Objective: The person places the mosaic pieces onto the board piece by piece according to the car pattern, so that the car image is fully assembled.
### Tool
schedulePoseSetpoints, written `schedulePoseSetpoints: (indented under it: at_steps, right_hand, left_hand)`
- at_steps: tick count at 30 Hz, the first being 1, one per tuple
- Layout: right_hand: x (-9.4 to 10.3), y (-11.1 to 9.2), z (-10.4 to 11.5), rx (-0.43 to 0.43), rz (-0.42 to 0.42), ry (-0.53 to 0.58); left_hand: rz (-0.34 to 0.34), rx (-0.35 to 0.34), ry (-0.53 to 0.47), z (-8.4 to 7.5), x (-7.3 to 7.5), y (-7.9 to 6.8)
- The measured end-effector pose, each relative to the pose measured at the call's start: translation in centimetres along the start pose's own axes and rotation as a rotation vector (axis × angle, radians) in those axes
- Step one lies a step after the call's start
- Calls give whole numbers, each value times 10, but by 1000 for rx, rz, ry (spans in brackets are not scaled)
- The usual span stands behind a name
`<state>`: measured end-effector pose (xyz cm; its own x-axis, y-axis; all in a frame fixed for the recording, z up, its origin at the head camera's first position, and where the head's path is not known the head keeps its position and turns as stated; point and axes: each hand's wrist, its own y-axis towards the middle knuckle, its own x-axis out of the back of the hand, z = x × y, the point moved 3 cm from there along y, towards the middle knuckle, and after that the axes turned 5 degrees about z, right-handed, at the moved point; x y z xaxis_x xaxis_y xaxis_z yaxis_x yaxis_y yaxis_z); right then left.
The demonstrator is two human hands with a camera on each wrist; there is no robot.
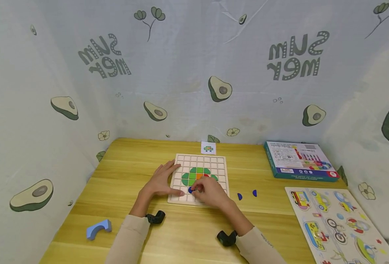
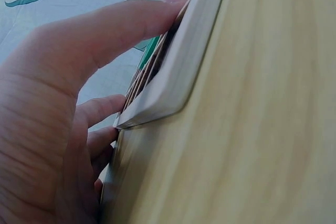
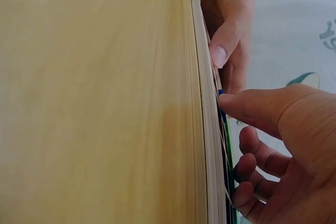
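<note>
A pale wooden grid board lies on the table, bearing green, orange and red tiles set in its squares. My left hand rests spread over the board's left edge, thumb and fingers apart. In the left wrist view, the thumb touches the board's rim. Near the board's front, my right hand pinches a small blue piece with thumb and fingertips, low against the grid; its full outline is hidden. The right wrist view shows the right thumb against the blue piece.
Two blue half-round pieces lie right of the board. Behind it stands a small pattern card. At right are a boxed set and a picture puzzle board. A blue arch block sits at front left.
</note>
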<state>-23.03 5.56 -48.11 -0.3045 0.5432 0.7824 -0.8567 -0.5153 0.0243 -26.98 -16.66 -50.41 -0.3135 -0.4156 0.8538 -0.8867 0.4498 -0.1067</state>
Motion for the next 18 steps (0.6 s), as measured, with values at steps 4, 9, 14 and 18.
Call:
schedulePoseSetpoints:
  at_steps: [4, 9, 14, 18]
  right_hand:
    - [0, 0, 0, -5, -11, 0]
    - [1, 0, -2, -14, -8, 25]
    - [4, -4, -4, 1, -16, 63]
    - [12, -11, -8, 9, -37, 92]
  left_hand:
    - [-3, -4, -2, 0, 0, 0]
    - [-3, -3, -6, -2, 1, 0]
    - [-1, 4, -7, -3, 1, 0]
    - [3, 11, -13, -4, 0, 0]
